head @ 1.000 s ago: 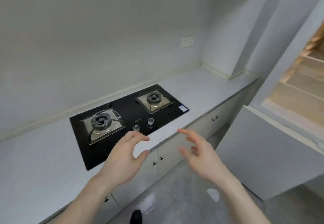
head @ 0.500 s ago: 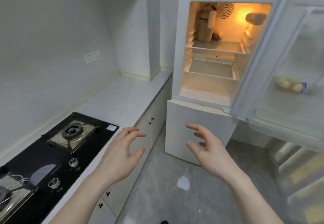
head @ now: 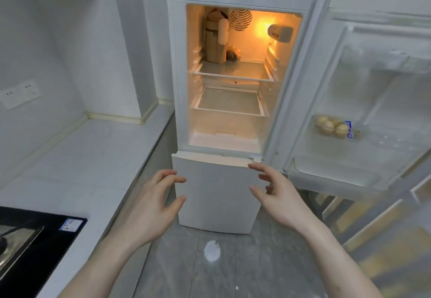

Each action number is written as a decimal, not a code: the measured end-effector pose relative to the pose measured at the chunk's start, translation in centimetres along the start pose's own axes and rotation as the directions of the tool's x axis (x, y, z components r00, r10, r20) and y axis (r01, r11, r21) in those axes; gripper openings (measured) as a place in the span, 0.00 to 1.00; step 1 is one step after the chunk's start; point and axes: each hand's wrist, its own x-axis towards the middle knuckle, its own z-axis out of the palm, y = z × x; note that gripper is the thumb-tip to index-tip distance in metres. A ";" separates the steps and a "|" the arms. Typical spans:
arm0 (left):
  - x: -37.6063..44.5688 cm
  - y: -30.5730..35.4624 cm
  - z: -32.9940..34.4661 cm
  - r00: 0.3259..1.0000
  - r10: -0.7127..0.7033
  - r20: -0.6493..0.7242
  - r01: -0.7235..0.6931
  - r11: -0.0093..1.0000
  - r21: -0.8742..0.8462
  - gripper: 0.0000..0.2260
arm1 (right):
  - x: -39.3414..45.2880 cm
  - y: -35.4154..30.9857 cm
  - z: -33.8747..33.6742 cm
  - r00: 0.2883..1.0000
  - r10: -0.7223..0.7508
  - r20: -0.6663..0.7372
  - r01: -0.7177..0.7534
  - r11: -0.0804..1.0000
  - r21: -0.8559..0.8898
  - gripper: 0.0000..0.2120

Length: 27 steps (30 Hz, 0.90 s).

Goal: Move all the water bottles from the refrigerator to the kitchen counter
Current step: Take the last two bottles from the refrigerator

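The head view shows the left hand [head: 149,206] and right hand [head: 277,198] raised, palms inward, fingers loosely spread, holding nothing. They hover before the open refrigerator [head: 235,83] beside the counter [head: 77,157]. A tall upright container [head: 215,38], too blurred to identify, stands on its top shelf.

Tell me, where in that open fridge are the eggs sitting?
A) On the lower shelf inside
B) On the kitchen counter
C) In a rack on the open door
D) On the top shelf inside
C: the eggs lie in a clear pack in a rack of the open door, to the right of the lit refrigerator compartment, not on its inner shelves.
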 end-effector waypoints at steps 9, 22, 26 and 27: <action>9.9 4.0 6.9 0.985 0.090 0.149 -0.090 0.996 -0.007 0.14 | 4.7 9.9 -8.2 0.969 0.178 -0.170 -0.195 0.977 -0.089 0.21; 15.4 10.4 14.1 0.985 -0.009 0.175 -0.003 0.998 0.069 0.13 | 15.8 31.6 -16.0 0.834 0.548 -0.065 -0.517 0.735 -0.438 0.31; 15.0 11.6 15.7 0.981 -0.042 0.192 0.026 0.996 0.082 0.13 | 16.0 36.9 -15.2 0.797 0.602 -0.043 -0.514 0.640 -0.571 0.26; 14.9 11.8 16.0 0.980 -0.052 0.193 0.036 0.996 0.086 0.13 | 16.0 37.5 -14.9 0.801 0.596 -0.064 -0.517 0.633 -0.576 0.24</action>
